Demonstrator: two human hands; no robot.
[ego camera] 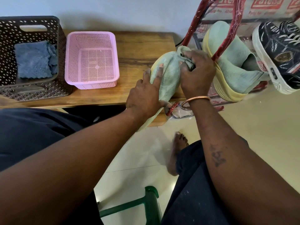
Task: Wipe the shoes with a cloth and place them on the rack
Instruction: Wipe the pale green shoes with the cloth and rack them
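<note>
A pale green mesh shoe [168, 78] with a yellow sole lies at the right end of the wooden table [138, 46]. My left hand [146, 95] grips it from the near side, index finger stretched along the upper. My right hand [197, 73] holds a bunched light green cloth [184, 53] pressed against the shoe's upper. The matching green shoe [230, 62] sits on the red-framed rack [227, 38] at the right, beside a dark sneaker [279, 51] with a white sole.
A pink plastic basket [91, 59] stands on the table, and a dark perforated basket [32, 57] holding a blue cloth [34, 60] is to its left. A green stool frame [146, 205] and my bare foot [178, 146] are on the cream floor below.
</note>
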